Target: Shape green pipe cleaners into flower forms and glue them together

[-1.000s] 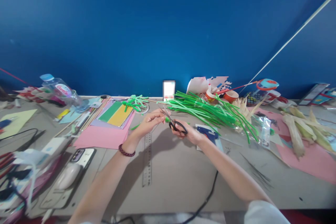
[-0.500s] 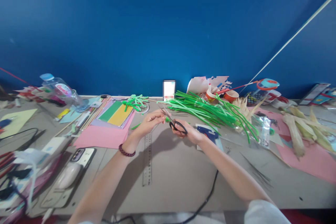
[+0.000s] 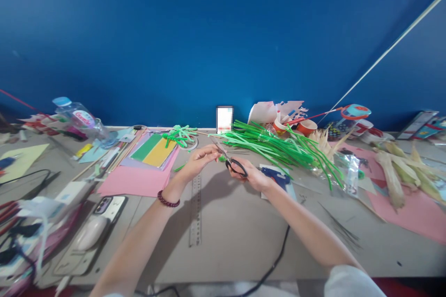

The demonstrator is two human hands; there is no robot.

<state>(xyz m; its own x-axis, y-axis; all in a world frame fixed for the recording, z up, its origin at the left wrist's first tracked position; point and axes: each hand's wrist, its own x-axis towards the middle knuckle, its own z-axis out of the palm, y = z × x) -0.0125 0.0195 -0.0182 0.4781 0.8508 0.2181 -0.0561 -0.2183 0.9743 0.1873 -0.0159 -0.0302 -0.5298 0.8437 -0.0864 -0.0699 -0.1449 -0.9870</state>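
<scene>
My right hand [image 3: 249,175] grips a pair of scissors [image 3: 234,165] by the black handles, with the blades pointing up and left. Across from it, my left hand [image 3: 201,160] has its thumb and fingertips pinched together close to the blades; whatever is between them is too small to make out. A small green fuzzy piece [image 3: 222,158] shows between the two hands, beside the blades. Beneath the left wrist lies a clear ruler [image 3: 195,213]. Just past the hands, a bundle of green pipe cleaners [image 3: 275,146] spreads to the right.
A blue glue gun [image 3: 275,176] lies beside my right wrist. On the left are pink paper [image 3: 135,182], a phone [image 3: 114,206] with a white mouse-like object [image 3: 92,233] on it, and a plastic bottle [image 3: 81,118]. Dried husks [image 3: 393,176] lie far right; a black cable [image 3: 278,260] crosses the front edge.
The scissors and my right hand have shifted very slightly, and the blades look closer together. My left fingertips have moved up a little. All else stays in place.
</scene>
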